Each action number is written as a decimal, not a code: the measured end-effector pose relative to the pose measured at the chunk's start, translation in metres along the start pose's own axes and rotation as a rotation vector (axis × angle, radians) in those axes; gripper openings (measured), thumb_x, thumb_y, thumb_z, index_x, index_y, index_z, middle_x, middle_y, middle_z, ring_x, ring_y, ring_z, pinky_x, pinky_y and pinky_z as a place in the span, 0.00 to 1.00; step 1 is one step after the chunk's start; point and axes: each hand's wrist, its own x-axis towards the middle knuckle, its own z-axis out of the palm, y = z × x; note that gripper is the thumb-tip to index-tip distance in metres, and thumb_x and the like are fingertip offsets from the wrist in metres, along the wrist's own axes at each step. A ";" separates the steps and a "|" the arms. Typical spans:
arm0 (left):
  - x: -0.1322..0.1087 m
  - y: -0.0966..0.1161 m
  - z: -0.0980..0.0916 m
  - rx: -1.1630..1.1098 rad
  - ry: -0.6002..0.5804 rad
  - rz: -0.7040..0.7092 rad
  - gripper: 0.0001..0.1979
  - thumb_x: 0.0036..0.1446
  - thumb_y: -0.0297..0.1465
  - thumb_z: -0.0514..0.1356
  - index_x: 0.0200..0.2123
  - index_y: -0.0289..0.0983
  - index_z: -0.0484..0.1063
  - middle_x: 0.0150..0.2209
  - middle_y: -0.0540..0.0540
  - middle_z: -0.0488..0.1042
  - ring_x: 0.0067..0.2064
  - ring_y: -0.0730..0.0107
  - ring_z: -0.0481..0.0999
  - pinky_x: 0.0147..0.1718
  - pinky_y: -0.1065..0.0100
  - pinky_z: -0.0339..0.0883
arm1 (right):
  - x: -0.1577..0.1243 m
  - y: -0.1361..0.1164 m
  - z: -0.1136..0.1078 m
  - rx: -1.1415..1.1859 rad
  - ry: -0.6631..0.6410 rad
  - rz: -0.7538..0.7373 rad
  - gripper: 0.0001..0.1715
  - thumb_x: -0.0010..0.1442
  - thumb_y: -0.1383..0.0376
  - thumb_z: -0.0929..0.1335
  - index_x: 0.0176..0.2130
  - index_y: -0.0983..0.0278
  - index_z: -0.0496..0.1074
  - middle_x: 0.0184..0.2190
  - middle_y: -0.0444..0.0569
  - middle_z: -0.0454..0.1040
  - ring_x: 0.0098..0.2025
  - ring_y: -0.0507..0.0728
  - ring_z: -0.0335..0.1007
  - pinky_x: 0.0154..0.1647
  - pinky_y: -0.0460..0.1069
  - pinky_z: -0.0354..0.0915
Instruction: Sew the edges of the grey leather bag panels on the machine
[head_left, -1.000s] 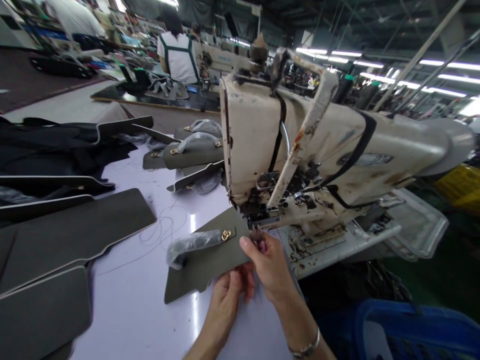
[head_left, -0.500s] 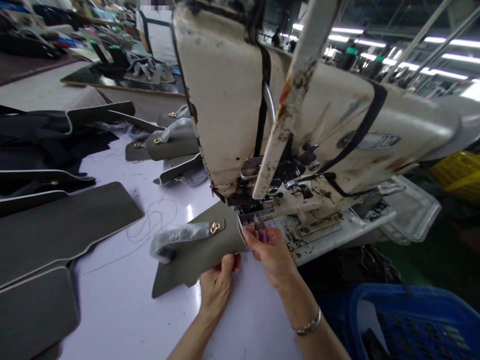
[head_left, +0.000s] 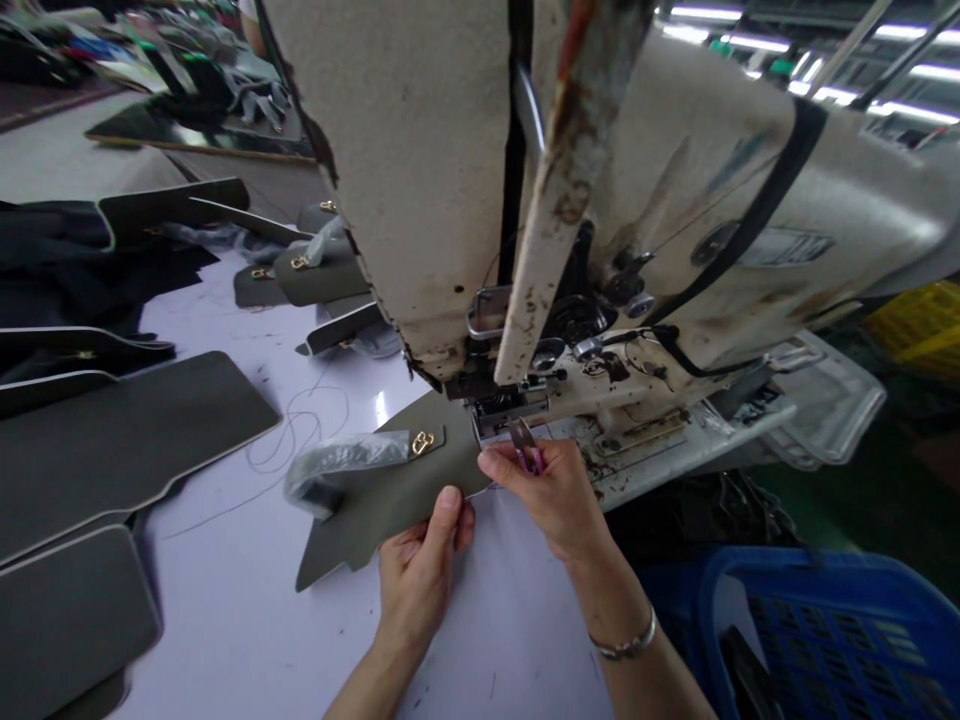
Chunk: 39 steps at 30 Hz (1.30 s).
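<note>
My left hand pinches the near edge of a grey-green bag panel, thumb on top. A plastic-wrapped strap with a gold ring fitting lies across that panel. In my closed right hand are small thread snips with pink on the handle, blades pointing up toward the machine. Its thumb and fingertips lie at the panel's right corner; whether they also grip the panel I cannot tell. The sewing machine's head stands over that corner and hides the panel's far side.
Larger grey panels lie stacked at the left, with dark fabric behind. More panels with gold fittings rest beyond. Loose thread curls on the white table. A blue basket stands at the lower right.
The camera view has come nearer the machine. My left hand has shifted slightly left along the panel's edge. The snips have tilted and show more clearly in my right hand.
</note>
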 end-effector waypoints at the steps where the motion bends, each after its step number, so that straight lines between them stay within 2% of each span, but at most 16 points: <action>1: 0.000 0.001 0.000 -0.019 -0.021 -0.016 0.21 0.53 0.44 0.70 0.22 0.35 0.70 0.23 0.48 0.68 0.26 0.73 0.66 0.24 0.72 0.63 | 0.000 0.000 0.000 0.011 0.001 0.008 0.10 0.53 0.59 0.77 0.34 0.63 0.84 0.32 0.47 0.82 0.33 0.55 0.76 0.39 0.50 0.70; 3: -0.001 0.004 -0.001 -0.058 -0.075 -0.057 0.18 0.54 0.43 0.70 0.25 0.34 0.73 0.23 0.48 0.69 0.26 0.73 0.66 0.24 0.72 0.63 | 0.000 0.001 0.000 0.028 0.007 0.016 0.10 0.52 0.60 0.77 0.35 0.63 0.84 0.32 0.48 0.82 0.33 0.56 0.76 0.39 0.51 0.70; 6: -0.001 0.003 -0.004 -0.059 -0.082 -0.074 0.17 0.55 0.42 0.69 0.28 0.34 0.75 0.24 0.48 0.69 0.25 0.74 0.67 0.23 0.73 0.63 | -0.001 0.002 0.000 0.057 0.017 0.031 0.10 0.51 0.60 0.78 0.34 0.63 0.84 0.31 0.48 0.82 0.34 0.56 0.77 0.40 0.52 0.71; 10: 0.001 -0.007 -0.010 0.064 -0.079 0.010 0.18 0.59 0.44 0.66 0.29 0.34 0.74 0.24 0.47 0.71 0.25 0.72 0.68 0.23 0.72 0.62 | -0.001 -0.001 0.003 0.125 0.017 0.039 0.10 0.50 0.60 0.78 0.33 0.62 0.84 0.30 0.47 0.81 0.32 0.55 0.75 0.39 0.52 0.71; 14: 0.003 -0.014 -0.010 0.176 -0.058 0.089 0.21 0.61 0.45 0.64 0.25 0.33 0.72 0.24 0.46 0.71 0.26 0.71 0.69 0.25 0.70 0.63 | 0.000 -0.003 0.004 0.160 0.017 0.065 0.10 0.48 0.59 0.79 0.31 0.63 0.84 0.26 0.45 0.78 0.29 0.53 0.71 0.36 0.50 0.70; 17: 0.000 -0.012 -0.004 0.145 0.034 0.051 0.22 0.57 0.47 0.66 0.24 0.33 0.73 0.22 0.46 0.71 0.24 0.71 0.69 0.23 0.71 0.63 | -0.001 -0.004 0.003 0.155 0.013 0.074 0.12 0.50 0.57 0.79 0.28 0.64 0.82 0.21 0.44 0.74 0.25 0.50 0.66 0.29 0.46 0.65; 21: -0.006 -0.006 0.005 0.079 0.120 -0.055 0.22 0.54 0.47 0.69 0.25 0.32 0.76 0.23 0.45 0.73 0.23 0.72 0.69 0.21 0.72 0.63 | -0.007 -0.004 0.000 0.136 -0.005 0.098 0.18 0.56 0.55 0.75 0.25 0.66 0.81 0.19 0.44 0.70 0.21 0.48 0.59 0.21 0.44 0.53; 24: -0.009 -0.004 0.008 0.055 0.129 -0.089 0.23 0.55 0.46 0.68 0.23 0.31 0.76 0.22 0.46 0.72 0.23 0.74 0.67 0.20 0.74 0.61 | -0.011 -0.003 -0.001 0.129 -0.002 0.114 0.17 0.57 0.54 0.74 0.28 0.66 0.82 0.21 0.46 0.72 0.21 0.47 0.55 0.19 0.43 0.47; 27: -0.009 -0.003 0.009 0.040 0.108 -0.087 0.22 0.56 0.44 0.68 0.21 0.31 0.75 0.21 0.46 0.71 0.23 0.76 0.66 0.21 0.74 0.59 | -0.015 -0.001 -0.003 0.125 -0.011 0.121 0.17 0.59 0.54 0.73 0.31 0.65 0.83 0.24 0.48 0.76 0.21 0.47 0.55 0.19 0.43 0.45; 31: -0.009 0.000 0.010 -0.028 0.060 -0.100 0.21 0.55 0.44 0.69 0.22 0.32 0.75 0.21 0.47 0.70 0.23 0.77 0.65 0.21 0.75 0.59 | -0.018 0.000 -0.005 0.115 -0.022 0.121 0.20 0.60 0.53 0.72 0.26 0.65 0.81 0.24 0.48 0.76 0.22 0.48 0.58 0.20 0.43 0.49; 34: -0.009 0.001 0.009 -0.048 0.065 -0.112 0.22 0.53 0.45 0.70 0.22 0.31 0.75 0.21 0.47 0.69 0.24 0.76 0.66 0.22 0.75 0.60 | -0.020 0.001 -0.004 0.086 -0.039 0.112 0.20 0.61 0.54 0.72 0.24 0.65 0.80 0.23 0.46 0.75 0.24 0.49 0.65 0.25 0.44 0.58; 37: -0.007 -0.002 0.010 -0.054 0.062 -0.123 0.22 0.52 0.45 0.71 0.21 0.31 0.75 0.21 0.47 0.69 0.25 0.75 0.67 0.23 0.75 0.61 | -0.024 0.002 0.003 0.013 -0.066 0.052 0.19 0.61 0.56 0.72 0.24 0.64 0.78 0.23 0.46 0.77 0.27 0.52 0.72 0.32 0.46 0.66; 39: -0.007 -0.003 0.012 -0.055 0.068 -0.127 0.23 0.52 0.46 0.71 0.20 0.32 0.74 0.22 0.46 0.70 0.25 0.76 0.67 0.23 0.75 0.61 | -0.027 0.003 0.010 -0.066 -0.042 0.005 0.20 0.63 0.56 0.71 0.24 0.64 0.76 0.22 0.46 0.77 0.26 0.53 0.73 0.32 0.47 0.66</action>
